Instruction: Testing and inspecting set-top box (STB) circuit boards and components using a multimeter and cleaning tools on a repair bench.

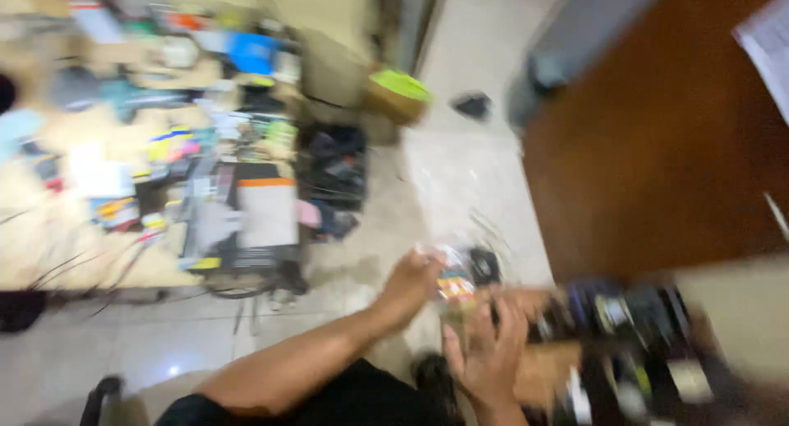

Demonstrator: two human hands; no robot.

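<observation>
The left hand point(408, 284) grips a clear bag point(457, 280) of small coloured parts above the floor point(460, 179); the right hand point(486, 349), fingers spread, touches it at six o'clock. A cluttered desk point(49, 245) lies at ten o'clock. The step looks like handling the bag; blur hides detail.

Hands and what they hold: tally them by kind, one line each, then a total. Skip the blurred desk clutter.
Hands: 2, the left hand and the right hand
Clear plastic bag of small colourful parts: 1, held between both hands
Total: 3
The picture is too blurred to count the parts inside the bag.
</observation>
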